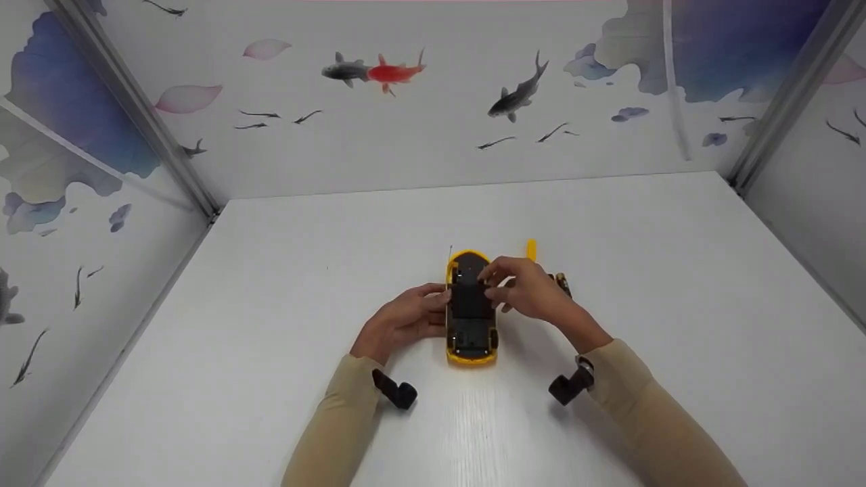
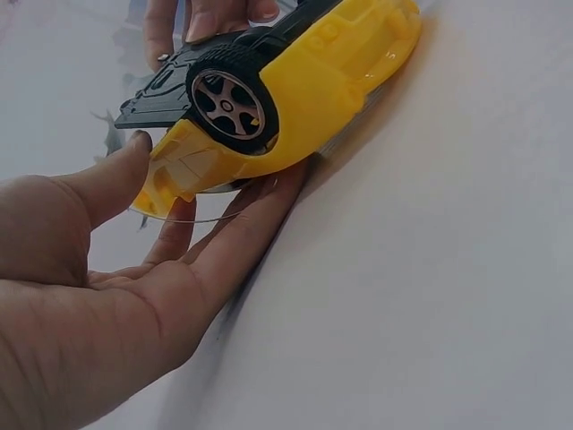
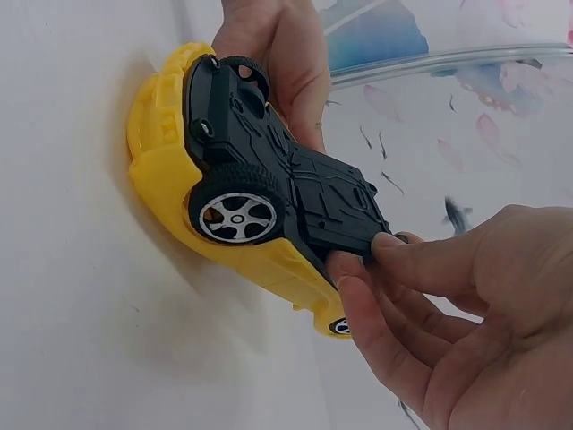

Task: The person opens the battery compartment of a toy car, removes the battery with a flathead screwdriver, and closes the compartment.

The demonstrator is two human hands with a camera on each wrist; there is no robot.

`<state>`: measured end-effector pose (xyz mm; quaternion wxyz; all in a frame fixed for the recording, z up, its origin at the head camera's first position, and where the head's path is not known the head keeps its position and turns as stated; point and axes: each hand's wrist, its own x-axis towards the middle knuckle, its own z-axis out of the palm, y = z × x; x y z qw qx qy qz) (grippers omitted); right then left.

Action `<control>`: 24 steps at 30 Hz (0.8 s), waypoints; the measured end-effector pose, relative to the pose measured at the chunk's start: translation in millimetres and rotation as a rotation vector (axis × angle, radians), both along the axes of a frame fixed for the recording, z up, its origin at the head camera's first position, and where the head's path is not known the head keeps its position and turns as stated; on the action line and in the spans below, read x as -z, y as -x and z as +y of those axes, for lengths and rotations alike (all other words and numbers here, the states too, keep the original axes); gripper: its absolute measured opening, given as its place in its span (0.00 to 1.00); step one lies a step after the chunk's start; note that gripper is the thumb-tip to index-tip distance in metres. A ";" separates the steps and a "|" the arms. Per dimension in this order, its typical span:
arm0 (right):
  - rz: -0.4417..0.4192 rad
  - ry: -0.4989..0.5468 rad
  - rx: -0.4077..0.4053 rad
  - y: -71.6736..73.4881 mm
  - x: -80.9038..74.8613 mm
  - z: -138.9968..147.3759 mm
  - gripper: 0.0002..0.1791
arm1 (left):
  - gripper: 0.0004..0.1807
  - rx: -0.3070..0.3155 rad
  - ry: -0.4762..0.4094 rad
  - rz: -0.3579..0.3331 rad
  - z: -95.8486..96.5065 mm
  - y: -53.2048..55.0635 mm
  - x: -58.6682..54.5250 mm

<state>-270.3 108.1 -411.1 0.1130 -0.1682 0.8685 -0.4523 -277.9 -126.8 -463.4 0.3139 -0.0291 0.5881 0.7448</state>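
A yellow toy car (image 1: 471,361) lies upside down on the white table, its black underside (image 1: 471,333) facing up. On the left side, my left hand (image 1: 414,312) holds the car, fingers under the yellow body (image 2: 327,85) and thumb at its edge. A black panel (image 3: 331,202) of the underside stands tilted up from the body. My right hand (image 1: 524,289) pinches that panel's edge between thumb and fingers, as the right wrist view shows. Wheels (image 3: 237,218) with silvery spokes sit in the arches. A thin wire (image 2: 208,220) runs by the left fingers.
Beyond the right hand lies a narrow yellow piece (image 1: 532,249) on the table. A small black-and-yellow object (image 1: 563,284) is partly hidden behind the right wrist. Printed panels wall the table (image 1: 270,250) at the back and both sides.
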 end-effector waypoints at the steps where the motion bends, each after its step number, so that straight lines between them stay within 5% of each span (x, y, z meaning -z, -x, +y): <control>1: -0.004 0.002 0.002 0.2 0.3 0.0 0.14 | 0.29 0.002 -0.006 -0.002 -0.1 0.0 -0.1; 24: -0.085 0.088 0.044 4.0 5.2 3.1 0.15 | 0.30 0.012 -0.005 0.001 -1.0 0.1 -0.1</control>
